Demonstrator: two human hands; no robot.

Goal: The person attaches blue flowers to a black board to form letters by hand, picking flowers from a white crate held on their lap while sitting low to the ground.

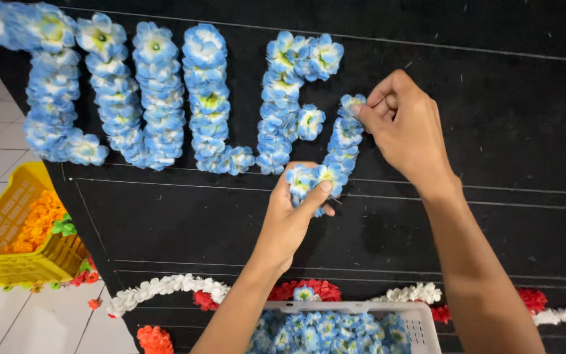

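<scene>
Left hand (289,219) pinches one blue flower cluster (309,178) against the black board (492,131). Right hand (404,124) presses one blue flower (352,105) just up-right of it. Two baskets: white (420,321) below the board, yellow (8,223) at its left.

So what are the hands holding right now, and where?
Left hand pinches blue flowers at the row's bottom end; right hand fingertips pinch the top flower.
</scene>
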